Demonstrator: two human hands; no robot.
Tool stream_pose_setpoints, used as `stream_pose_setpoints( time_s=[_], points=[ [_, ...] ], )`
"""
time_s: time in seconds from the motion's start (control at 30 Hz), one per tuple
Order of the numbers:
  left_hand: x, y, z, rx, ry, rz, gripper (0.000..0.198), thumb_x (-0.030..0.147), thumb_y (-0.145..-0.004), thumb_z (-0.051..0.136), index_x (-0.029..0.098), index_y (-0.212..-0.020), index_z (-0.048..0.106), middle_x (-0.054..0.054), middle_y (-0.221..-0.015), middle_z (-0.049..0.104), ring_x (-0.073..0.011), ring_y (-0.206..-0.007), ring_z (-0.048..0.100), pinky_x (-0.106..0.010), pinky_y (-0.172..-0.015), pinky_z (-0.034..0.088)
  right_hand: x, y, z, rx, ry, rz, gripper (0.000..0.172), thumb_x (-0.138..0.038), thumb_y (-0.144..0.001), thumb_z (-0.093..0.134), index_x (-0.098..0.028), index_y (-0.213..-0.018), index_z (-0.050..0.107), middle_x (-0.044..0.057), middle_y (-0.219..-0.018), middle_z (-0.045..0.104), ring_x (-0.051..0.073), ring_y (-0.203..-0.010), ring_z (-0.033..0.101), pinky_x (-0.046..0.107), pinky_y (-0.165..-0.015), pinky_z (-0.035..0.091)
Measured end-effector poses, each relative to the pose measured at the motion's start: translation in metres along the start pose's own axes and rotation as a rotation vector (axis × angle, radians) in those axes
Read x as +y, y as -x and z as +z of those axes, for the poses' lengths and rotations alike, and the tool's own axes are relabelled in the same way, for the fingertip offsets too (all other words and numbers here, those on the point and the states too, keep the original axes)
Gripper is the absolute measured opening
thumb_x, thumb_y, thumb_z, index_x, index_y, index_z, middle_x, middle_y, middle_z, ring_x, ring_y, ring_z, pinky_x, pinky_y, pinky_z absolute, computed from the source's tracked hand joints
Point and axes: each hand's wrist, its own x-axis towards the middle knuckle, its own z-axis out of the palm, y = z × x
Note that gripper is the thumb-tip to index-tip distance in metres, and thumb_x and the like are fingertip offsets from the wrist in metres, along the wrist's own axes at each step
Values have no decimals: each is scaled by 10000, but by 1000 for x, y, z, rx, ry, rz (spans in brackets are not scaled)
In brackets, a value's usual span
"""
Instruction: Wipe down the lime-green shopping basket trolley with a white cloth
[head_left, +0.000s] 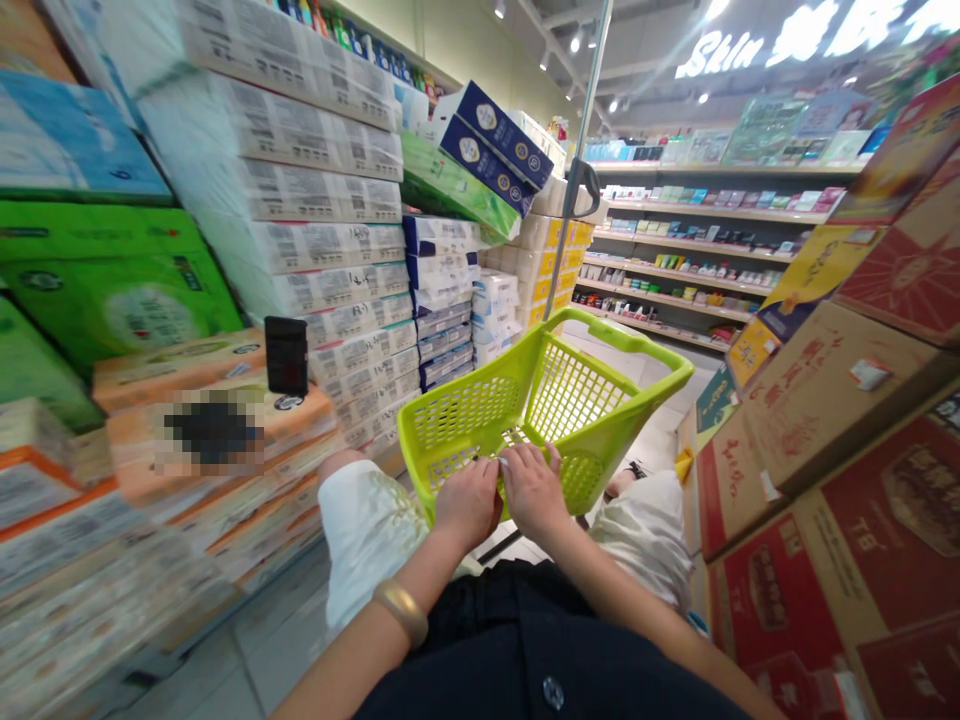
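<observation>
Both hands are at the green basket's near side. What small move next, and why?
Probably ease the left hand and right hand slightly apart: they are bunched close together at the near side of the green basket, blocking the view of what lies between them, so a small gap should reveal it.

Pretty clearly a shop that's being looked at here, kind of a supermarket. The back shelves point(675, 169) are packed with small boxes point(720, 195), lined up along the front edges. A lit sign point(806, 30) with "Skin" on it can be seen above them. Wrapped white packs point(330, 190) are piled high on the left, big printed cartons point(825, 390) are stacked on the right, and a lime-green shopping basket point(600, 435) can be spotted in between.
</observation>
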Motion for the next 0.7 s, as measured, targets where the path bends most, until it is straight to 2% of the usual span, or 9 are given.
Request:
stream_pose_setpoints(
  time_s=[0.1, 0.23, 0.3, 0.5, 0.57, 0.7],
  points=[
    [-1, 1, 0, 9, -3, 8, 306, 185, -823, 460, 180, -1123, 518, -74, -1034, 620, -236, -974, 582, -355, -818, 480, 6, 0, -2, 12, 7, 0, 195, -231, -965, 428, -251, -988, 621, 27, -982, 678, 191, -1020, 543, 405, -1063, 122],
    [-2, 1, 3, 26, 2, 13, 350, 189, -813, 474, 190, -1163, 498, -74, -1073, 614, -236, -994, 578, -351, -820, 479, 32, -7, -10, 98, 81, 135, 209, -223, -963, 428, -227, -991, 635, 50, -986, 684, 216, -1033, 547, 427, -1050, 133],
    [-1, 1, 3, 26, 5, 10, 338, 191, -814, 473, 193, -1150, 503, -72, -1067, 616, -235, -991, 579, -350, -816, 479, 34, -8, -10, 105, 97, 172, 210, -223, -963, 429, -221, -991, 637, 56, -994, 683, 222, -1042, 548, 432, -1049, 138],
    [-3, 1, 3, 13, 15, 6, 361, 193, -812, 480, 191, -1173, 500, -71, -1066, 620, -228, -1008, 578, -342, -842, 474, 8, 0, 0, 17, 16, 21, 201, -240, -967, 427, -256, -1001, 625, 33, -1015, 681, 199, -1052, 548, 411, -1058, 132],
    [-3, 1, 3, 19, 14, 9, 376, 196, -811, 483, 192, -1187, 494, -71, -1079, 617, -227, -1014, 574, -341, -847, 473, 12, 0, -2, 20, 9, 21, 203, -239, -969, 427, -260, -1000, 627, 27, -1007, 683, 194, -1041, 553, 411, -1059, 124],
    [-4, 2, 4, 35, 5, 11, 372, 196, -811, 480, 195, -1182, 495, -69, -1076, 615, -228, -998, 575, -341, -829, 476, 36, -7, -11, 77, 71, 121, 209, -220, -963, 433, -236, -989, 639, 38, -983, 685, 208, -1030, 561, 422, -1047, 138]
  ],
)
